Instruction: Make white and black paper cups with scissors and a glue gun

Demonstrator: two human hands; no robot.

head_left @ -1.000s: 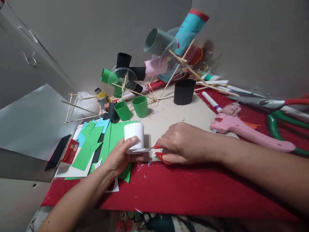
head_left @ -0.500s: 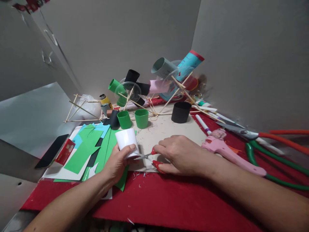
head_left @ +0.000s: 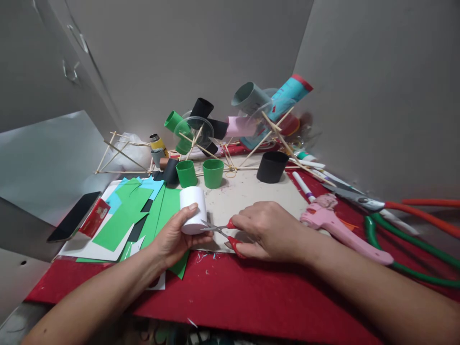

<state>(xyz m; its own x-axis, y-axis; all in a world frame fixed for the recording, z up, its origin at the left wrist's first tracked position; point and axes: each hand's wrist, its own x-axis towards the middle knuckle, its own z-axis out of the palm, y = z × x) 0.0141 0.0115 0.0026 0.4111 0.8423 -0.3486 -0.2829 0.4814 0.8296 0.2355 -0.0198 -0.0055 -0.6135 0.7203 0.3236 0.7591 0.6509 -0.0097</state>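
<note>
My left hand [head_left: 171, 235] is wrapped round a white paper tube [head_left: 193, 209], thumb across its front, holding it just above the table. My right hand [head_left: 266, 230] grips small red-handled scissors [head_left: 223, 232]. Their blades are parted and point left at the lower edge of the tube. Both hands hover over a beige cardboard sheet [head_left: 251, 191] that lies on a red mat [head_left: 251, 292].
Green, blue and black paper sheets [head_left: 132, 215] lie left, beside a phone [head_left: 74, 223] and a red card [head_left: 94, 217]. Behind stand two green cups [head_left: 213, 172], a black cup [head_left: 272, 166] and stick-and-tube models [head_left: 230, 124]. A pink glue gun [head_left: 341, 225], large scissors [head_left: 381, 205] and markers [head_left: 304, 186] lie right.
The view tilted and drew back. My left hand turned the white tube a little, and the scissor blades have opened wider at its lower edge.
</note>
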